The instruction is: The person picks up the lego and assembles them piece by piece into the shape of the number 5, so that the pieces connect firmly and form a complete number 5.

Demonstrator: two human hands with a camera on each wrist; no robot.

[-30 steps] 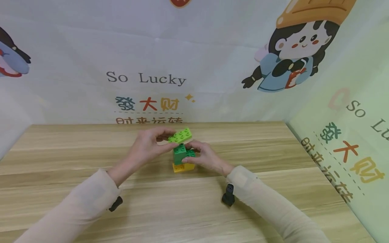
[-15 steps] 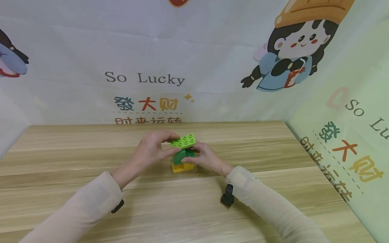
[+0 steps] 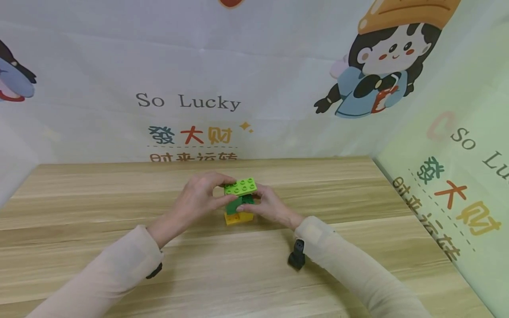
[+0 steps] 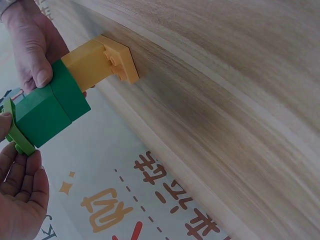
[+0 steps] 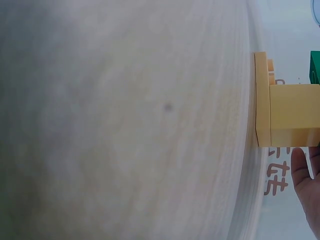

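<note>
A small stack of toy building bricks stands on the wooden table (image 3: pixel 254 274). A thin yellow brick (image 4: pixel 121 56) forms its foot, with a taller yellow block (image 4: pixel 87 64) on it. Green blocks (image 4: pixel 47 111) sit above that, jutting out to one side. My left hand (image 3: pixel 199 194) pinches a flat light green brick (image 3: pixel 241 187) between thumb and fingers, right at the top of the green blocks. With thumb and fingers, my right hand (image 3: pixel 274 205) grips the green part of the stack from the right. Its far fingers are partly hidden behind the bricks.
Behind the table hangs a printed white cloth (image 3: pixel 99 88) with lettering and cartoon figures. Another printed cloth (image 3: pixel 473 145) borders the right side. A black wrist device (image 3: pixel 297 255) hangs under the right sleeve.
My left hand has brought the light green brick down and right, from tilted above the green blocks to lying over their top. My right hand has kept its grip on the stack.
</note>
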